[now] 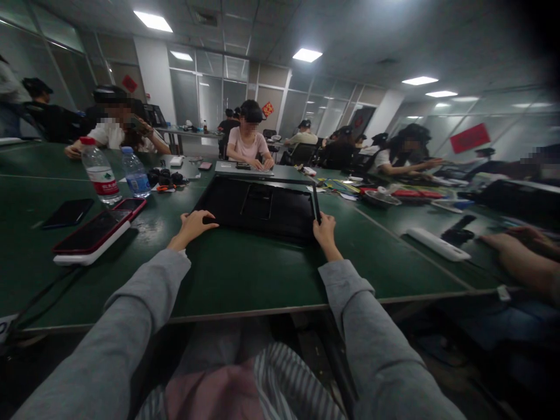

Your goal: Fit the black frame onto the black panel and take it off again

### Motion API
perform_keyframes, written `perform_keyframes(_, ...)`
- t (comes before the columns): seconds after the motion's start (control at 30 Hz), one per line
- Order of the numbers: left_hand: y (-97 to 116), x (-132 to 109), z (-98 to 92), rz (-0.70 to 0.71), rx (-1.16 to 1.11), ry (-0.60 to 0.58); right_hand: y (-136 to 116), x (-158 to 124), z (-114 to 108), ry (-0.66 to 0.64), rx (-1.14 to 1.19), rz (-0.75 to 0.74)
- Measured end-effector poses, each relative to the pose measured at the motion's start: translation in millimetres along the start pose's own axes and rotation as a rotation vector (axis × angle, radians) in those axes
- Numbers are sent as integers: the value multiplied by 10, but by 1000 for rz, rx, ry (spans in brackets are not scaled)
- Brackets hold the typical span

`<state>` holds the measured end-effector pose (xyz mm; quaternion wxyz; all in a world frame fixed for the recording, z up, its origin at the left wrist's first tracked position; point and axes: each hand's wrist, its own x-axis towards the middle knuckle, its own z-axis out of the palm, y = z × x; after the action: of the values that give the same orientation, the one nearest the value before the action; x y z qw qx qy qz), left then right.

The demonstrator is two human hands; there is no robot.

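Note:
A black rectangular frame (284, 213) with a dark panel inside lies on the green table in front of me. A smaller outlined rectangle sits in the middle of the panel. My left hand (193, 224) grips the near left corner, with the thumb pointing inward along the edge. At the right side, my right hand (325, 228) is closed around the rim, its thumb near the top. The fingers under both edges are partly hidden.
To the left stand a red-capped bottle (101, 175) and a blue-capped bottle (136, 175), near a phone on a white power bank (96, 233) and a dark phone (67, 213). A white power strip (437, 244) lies right, beside another person's hand (520, 251). A person (249, 137) sits opposite.

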<state>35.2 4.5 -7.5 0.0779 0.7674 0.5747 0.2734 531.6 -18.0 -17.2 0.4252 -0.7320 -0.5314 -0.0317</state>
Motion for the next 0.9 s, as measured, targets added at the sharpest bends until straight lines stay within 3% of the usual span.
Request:
perform_keyframes(0.4,-65,-42,-74,60,206,-25,162,98,128,-132,116,-47)
perform_keyframes(0.5,-103,-71,-79,-33,170,164,162,94,119,-148,125,-65)
perform_keyframes(0.6,-212,-51,-69,-271,121,351,165,89,115,-156,135,-79)
perform_keyframes(0.67,-291,-25,-63,-408,62,283,180,89,120,-152,145,-80)
perform_keyframes(0.77,-354,3,-62,-452,-3,134,219,91,137,-130,171,-74)
perform_keyframes(0.9,-338,21,-61,-410,-34,168,248,74,147,-122,183,-32)
